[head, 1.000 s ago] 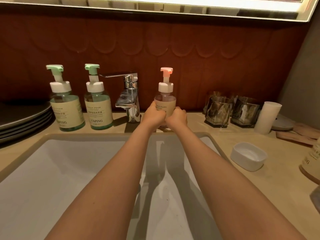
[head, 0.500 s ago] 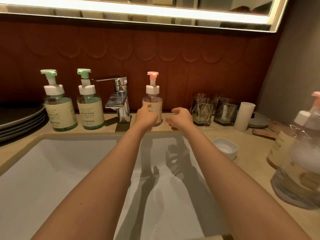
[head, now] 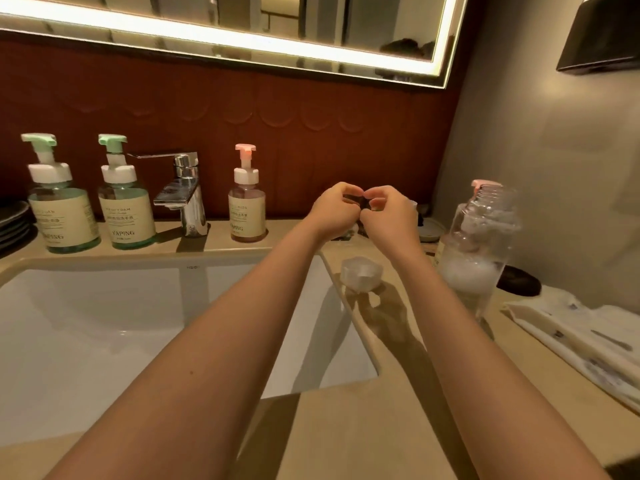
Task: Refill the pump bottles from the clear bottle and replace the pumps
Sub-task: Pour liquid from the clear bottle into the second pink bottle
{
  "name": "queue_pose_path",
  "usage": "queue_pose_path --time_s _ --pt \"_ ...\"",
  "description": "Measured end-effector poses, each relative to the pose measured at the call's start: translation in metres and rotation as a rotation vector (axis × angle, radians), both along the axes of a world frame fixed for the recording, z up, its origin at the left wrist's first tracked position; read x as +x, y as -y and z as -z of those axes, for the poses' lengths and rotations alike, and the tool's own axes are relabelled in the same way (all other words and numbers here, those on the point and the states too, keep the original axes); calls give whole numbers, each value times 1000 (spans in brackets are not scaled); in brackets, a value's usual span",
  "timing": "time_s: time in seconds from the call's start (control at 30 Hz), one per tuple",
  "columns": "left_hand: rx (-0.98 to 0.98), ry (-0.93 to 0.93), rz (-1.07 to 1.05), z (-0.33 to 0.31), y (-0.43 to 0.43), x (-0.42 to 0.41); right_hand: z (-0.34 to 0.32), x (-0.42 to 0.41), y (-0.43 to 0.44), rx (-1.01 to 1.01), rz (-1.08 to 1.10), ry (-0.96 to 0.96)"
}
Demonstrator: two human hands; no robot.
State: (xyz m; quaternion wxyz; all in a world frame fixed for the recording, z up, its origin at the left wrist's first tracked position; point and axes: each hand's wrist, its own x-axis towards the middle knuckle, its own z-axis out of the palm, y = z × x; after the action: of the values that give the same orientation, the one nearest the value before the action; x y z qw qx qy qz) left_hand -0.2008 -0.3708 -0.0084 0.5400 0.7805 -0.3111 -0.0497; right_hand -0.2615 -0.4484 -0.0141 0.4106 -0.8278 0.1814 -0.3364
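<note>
Left green-pump bottle (head: 60,206) and second green-pump bottle (head: 125,202): upright on the worktop (head: 346,427) behind the sink (head: 104,323), pumps fitted. Tap (head: 185,199): just right of them. Pink-pump bottle (head: 246,206): upright right of the tap, pump fitted. Left hand (head: 332,211) and right hand (head: 393,214): raised together, each grip curled, fingertips meeting; whether either holds anything cannot be told. White dish (head: 362,278): below the hands. Clear bottle (head: 479,251): upright at right, foam inside.

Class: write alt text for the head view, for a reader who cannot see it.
The left hand and right hand meet, fingertips curled, above a beige counter beside a white sink; whether they pinch anything is unclear. Behind stand two green-pump bottles, a faucet and a pink-pump bottle; a clear bottle stands right.
</note>
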Motion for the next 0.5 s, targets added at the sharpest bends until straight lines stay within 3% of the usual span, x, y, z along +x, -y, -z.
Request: queue_pose_path --time_s 0.1,0.27,0.5 --pt "7 -20 58 0 12 -11 -14 -8 9 -77 52 53" --pt "112 20 160 5 32 -35 -15 -14 18 -99 235 -57" --pt "246 7 326 23 64 -58 -40 -2 28 -503 580 -285"
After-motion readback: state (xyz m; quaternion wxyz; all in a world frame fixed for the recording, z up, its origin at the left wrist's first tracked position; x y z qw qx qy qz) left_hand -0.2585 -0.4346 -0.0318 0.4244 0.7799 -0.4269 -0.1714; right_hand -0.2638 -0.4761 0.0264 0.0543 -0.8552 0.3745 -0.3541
